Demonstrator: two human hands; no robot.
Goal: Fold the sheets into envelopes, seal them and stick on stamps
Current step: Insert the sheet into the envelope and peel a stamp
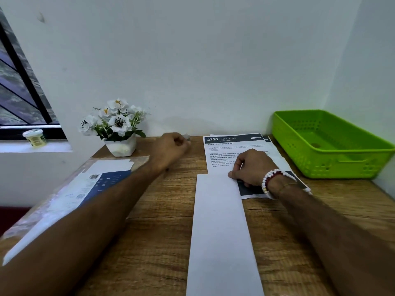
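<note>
A long folded white sheet lies lengthwise on the wooden desk, running from the near edge toward the middle. My right hand rests at its far end, thumb and fingers pinching the paper's top edge. Under that hand lies a small stack of printed sheets with dark headers. My left hand reaches to the back of the desk, fingers curled around a small pale object by the wall; what that object is stays unclear.
A white pot of artificial flowers stands at the back left. A plastic-wrapped package of paper lies along the left edge. A green perforated basket sits at the back right. A small tub stands on the window sill.
</note>
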